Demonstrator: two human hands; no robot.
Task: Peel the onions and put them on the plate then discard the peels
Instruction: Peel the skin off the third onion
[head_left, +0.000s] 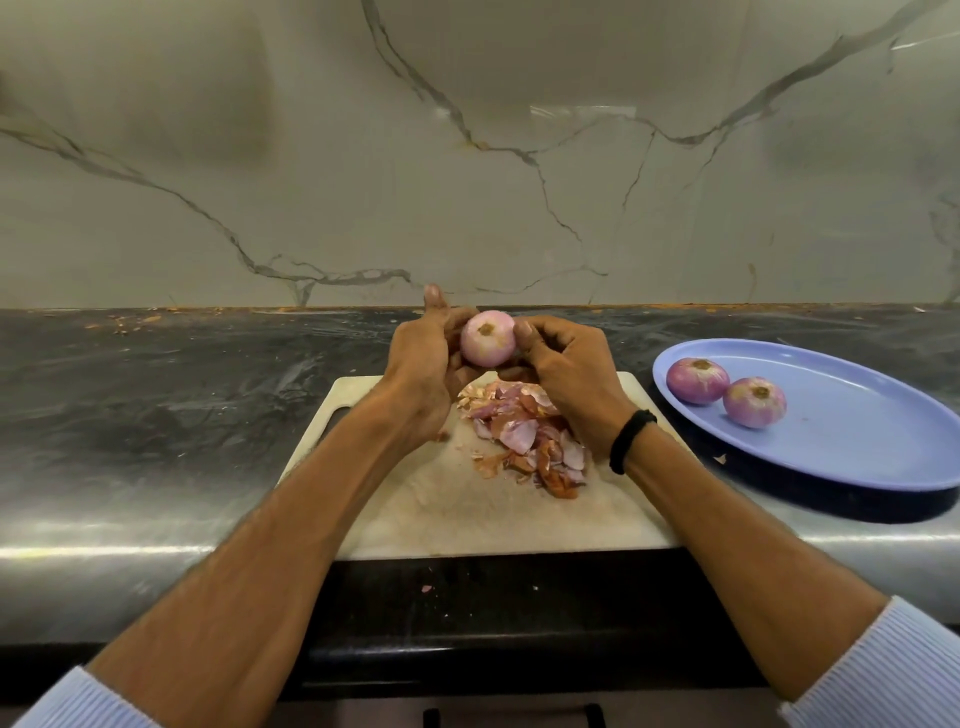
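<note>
- Backsplash of pale grey marble (467, 182), crossed by dark veins, filled the upper half of the view.
- Dark, mottled stone countertop (182, 415) ran the full width below it, with small orange scraps (124, 322) scattered near its rear left edge.
- Pale rectangular cutting board (467, 519) lay at the countertop's front edge, under both forearms.
- Oval blue plate (857, 441) sat on the countertop just right of the board.
- Left hand (421, 369) cupped a pale pink round onion (487, 339) from the left, fingers curled under it and thumb pointing upward, clear of it.
- Right hand (566, 374) gripped the same onion from the right, thumb tip pressed to its side and the other fingers curled beneath.
- Heap of papery pink and brown onion peels (524, 436) lay on the board directly below the hands, partly hidden by the right wrist.
- The held onion hung in the air above the board's far edge, brown root end toward the camera, its visible surface smooth.
- Two purple peeled onions (697, 381) (754, 402) rested side by side on the plate's left part; whether they touched could not be told.
- Light blue striped sleeve cuffs (883, 670) showed at both lower corners.
- Black band (628, 439) circled the right wrist.
</note>
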